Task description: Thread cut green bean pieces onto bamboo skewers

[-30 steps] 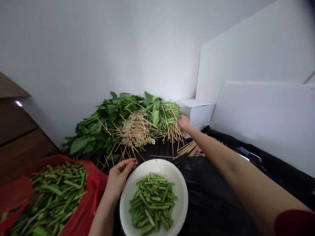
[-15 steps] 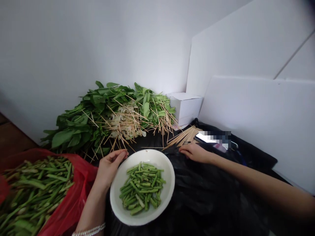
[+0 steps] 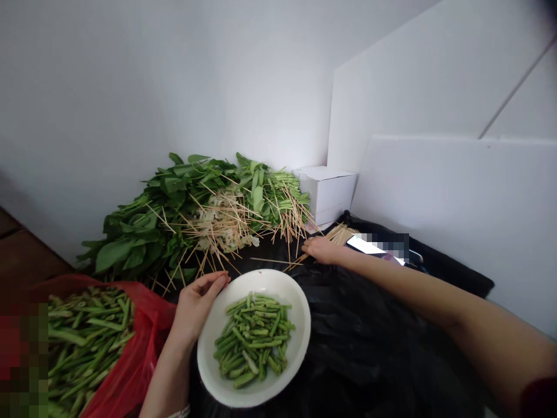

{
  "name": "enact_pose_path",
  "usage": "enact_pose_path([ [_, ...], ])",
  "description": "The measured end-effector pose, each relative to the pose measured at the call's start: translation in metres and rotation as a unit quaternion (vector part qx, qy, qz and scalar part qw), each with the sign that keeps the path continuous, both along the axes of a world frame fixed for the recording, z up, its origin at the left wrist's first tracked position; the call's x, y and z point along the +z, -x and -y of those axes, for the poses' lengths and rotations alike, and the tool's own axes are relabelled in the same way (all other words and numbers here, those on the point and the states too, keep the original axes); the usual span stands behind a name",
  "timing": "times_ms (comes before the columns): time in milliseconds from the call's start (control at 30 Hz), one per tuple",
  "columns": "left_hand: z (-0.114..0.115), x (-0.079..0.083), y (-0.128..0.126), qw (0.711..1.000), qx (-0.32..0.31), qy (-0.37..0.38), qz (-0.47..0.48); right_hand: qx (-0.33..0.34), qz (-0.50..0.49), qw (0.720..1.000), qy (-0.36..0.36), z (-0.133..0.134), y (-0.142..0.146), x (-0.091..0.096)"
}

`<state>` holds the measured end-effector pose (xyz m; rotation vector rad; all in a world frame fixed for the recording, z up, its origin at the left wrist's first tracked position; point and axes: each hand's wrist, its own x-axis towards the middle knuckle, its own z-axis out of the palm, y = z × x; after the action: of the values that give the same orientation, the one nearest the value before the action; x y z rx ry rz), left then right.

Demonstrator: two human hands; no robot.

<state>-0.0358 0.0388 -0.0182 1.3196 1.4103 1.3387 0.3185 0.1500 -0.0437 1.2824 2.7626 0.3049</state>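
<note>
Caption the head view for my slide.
Right hand at the loose skewers, left hand beside a white bowl of cut green stalks, leafy greens behind.

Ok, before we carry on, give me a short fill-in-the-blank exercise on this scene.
1. The round white bowl holds short cut stalks coloured ____.
2. The large open plastic bag is ____ in colour.
3. In the view, the small white box stands to the ____ of the leafy vegetables.
4. The hand nearer the bowl is the person's ____ hand.

Missing words: green; red; right; left.
</note>
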Motion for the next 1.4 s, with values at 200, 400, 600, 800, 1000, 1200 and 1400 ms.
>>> enact_pose_path([
  [200, 0.002, 0.004, 0.001, 1.000, 0.002, -0.018, 0.002, -0.015, 0.019, 1.000, -0.005, 0.006, -0.017, 0.008],
  [400, 0.001, 0.002, 0.002, 0.999, 0.000, -0.037, -0.007, -0.069, -0.011, 0.997, -0.016, 0.023, -0.024, 0.018],
  [600, 0.003, 0.004, -0.002, 0.999, -0.003, -0.034, 0.004, -0.045, -0.052, 0.998, 0.003, 0.037, 0.023, 0.035],
  [800, 0.005, 0.005, -0.002, 0.999, -0.009, -0.037, 0.010, -0.055, -0.048, 0.997, 0.041, 0.034, 0.078, 0.027],
  [1000, 0.009, 0.010, -0.007, 0.999, -0.015, -0.039, -0.001, -0.060, -0.082, 0.994, 0.034, 0.034, 0.080, 0.035],
  [1200, 0.009, 0.008, -0.009, 0.998, -0.024, -0.047, -0.034, -0.074, -0.180, 0.980, -0.048, 0.046, 0.057, 0.082],
  [1400, 0.006, 0.003, -0.011, 0.995, -0.038, -0.060, -0.067, -0.111, -0.167, 0.980, 0.006, 0.079, 0.005, 0.055],
])
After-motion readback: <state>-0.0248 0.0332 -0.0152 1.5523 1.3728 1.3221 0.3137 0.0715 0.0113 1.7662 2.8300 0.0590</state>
